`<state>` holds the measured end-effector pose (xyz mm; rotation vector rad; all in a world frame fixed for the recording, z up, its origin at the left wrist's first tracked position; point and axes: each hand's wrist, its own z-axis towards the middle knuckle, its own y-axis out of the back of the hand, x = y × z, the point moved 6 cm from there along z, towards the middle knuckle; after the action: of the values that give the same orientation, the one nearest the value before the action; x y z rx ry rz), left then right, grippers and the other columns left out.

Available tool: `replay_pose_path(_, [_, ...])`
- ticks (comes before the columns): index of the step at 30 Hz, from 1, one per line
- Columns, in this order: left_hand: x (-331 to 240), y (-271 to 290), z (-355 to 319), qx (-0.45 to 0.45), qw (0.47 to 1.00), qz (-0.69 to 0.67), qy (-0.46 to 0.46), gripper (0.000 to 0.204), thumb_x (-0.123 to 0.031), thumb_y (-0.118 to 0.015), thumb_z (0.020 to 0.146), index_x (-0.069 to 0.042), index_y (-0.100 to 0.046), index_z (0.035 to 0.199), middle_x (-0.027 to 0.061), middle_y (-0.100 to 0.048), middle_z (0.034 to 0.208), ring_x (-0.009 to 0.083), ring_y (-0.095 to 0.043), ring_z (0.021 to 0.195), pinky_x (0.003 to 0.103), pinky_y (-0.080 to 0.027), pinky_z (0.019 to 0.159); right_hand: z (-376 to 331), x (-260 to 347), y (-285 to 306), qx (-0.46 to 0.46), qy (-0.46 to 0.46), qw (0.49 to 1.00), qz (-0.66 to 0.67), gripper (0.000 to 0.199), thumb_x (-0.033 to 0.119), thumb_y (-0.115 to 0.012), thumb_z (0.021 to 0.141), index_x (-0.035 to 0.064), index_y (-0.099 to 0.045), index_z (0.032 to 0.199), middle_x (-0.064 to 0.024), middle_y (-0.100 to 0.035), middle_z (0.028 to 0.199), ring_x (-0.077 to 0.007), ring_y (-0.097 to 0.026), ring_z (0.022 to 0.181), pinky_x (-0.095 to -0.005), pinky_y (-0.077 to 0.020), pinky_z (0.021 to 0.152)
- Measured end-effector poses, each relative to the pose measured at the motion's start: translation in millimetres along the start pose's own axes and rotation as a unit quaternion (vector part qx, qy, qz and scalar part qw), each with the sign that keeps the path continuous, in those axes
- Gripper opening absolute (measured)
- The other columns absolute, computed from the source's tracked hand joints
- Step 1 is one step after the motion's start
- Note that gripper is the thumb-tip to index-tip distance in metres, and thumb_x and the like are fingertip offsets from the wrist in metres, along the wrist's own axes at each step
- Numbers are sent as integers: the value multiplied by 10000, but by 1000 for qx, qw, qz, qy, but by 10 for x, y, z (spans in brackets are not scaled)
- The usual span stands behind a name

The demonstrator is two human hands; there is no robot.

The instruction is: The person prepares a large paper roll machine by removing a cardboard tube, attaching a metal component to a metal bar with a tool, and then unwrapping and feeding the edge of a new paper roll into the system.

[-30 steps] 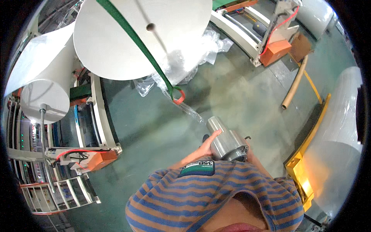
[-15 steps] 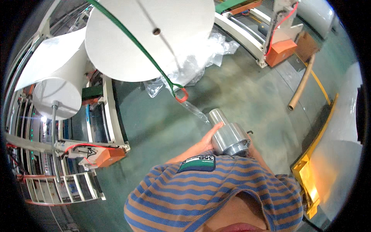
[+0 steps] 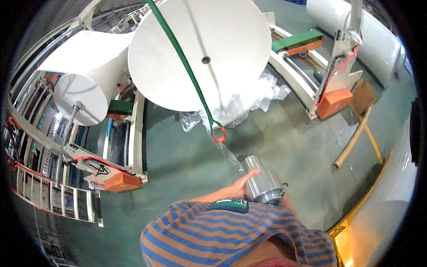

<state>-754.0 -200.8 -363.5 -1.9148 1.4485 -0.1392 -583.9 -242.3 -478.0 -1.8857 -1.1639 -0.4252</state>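
So the left hand [image 3: 243,183] is clamped on a shiny silver stepped metal cylinder [image 3: 262,184], thumb laid over the top side of it. The cylinder sits tilted, right in front of the blue-and-brown striped shirt [image 3: 222,231]. Can't tell what the right hand is doing: the right forearm [image 3: 288,204] comes in beside the metal, but the fingers are hidden.

Biggest worry for me is a drop. That metal looks smooth and probably heavy, so if the right hand isn't really supporting it, the left grip could slide and the thing lands on the green floor [image 3: 178,160], or on a foot.

Next up, tripping. A strip of clear plastic [image 3: 232,159] trails almost to the cylinder from the crumpled clear film [image 3: 269,91] under the huge white paper roll [image 3: 240,49]. Step on that carrying a load and you could skid.

Also, the green fabric strap [image 3: 184,60] with its red loop end [image 3: 219,135] hangs across the roll's face, so an elbow or the cylinder might snag it. A knock from bare metal could dent the paper, too.
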Motion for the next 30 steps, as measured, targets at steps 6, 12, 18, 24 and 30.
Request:
replay_pose_path(6, [7, -1, 64, 41, 999, 4, -2, 837, -418, -753, 653, -64, -349, 1294, 148, -434, 1271, 290, -430, 1166, 472, -351, 972, -18, -39, 52, -3, -11, 1000, -2, 479, 389, -429, 881, 43, -483, 1209, -85, -582, 1066, -192, -558, 958, -334, -432, 864])
replay_pose_path(12, [30, 153, 166, 40, 999, 1, -4, 848, -424, -754, 646, -64, -347, 1297, 150, -436, 1269, 286, -431, 1163, 470, -352, 973, -41, -101, 43, -7, -24, 1000, 4, 480, 391, -427, 882, 43, -483, 1208, -86, -584, 1062, -193, -558, 959, -337, -433, 863])
replay_pose_path(18, [43, 157, 162, 39, 999, -10, 12, 814, -414, -750, 655, -64, -367, 1283, 148, -443, 1263, 288, -439, 1155, 459, -358, 972, -73, -168, 50, -10, -37, 999, 33, 481, 393, -425, 882, 43, -483, 1206, -86, -585, 1057, -193, -557, 961, -340, -434, 862])
replay_pose_path(24, [78, 250, 220, 45, 999, -10, 20, 796, -442, -723, 675, -68, -370, 1283, 147, -456, 1254, 300, -470, 1121, 455, -376, 960, 210, -505, 216, -6, -85, 986, 145, 482, 395, -423, 882, 43, -484, 1205, -87, -586, 1053, -194, -557, 962, -343, -435, 861])
replay_pose_path(30, [63, 382, 115, 9, 1000, -17, 3, 801, -455, -702, 689, -64, -352, 1294, 159, -470, 1227, 298, -470, 1119, 455, -382, 955, -317, 22, -305, -45, -31, 997, 48, 427, 415, -434, 874, 46, -571, 1036, -99, -603, 984, -200, -563, 894, -360, -448, 827])
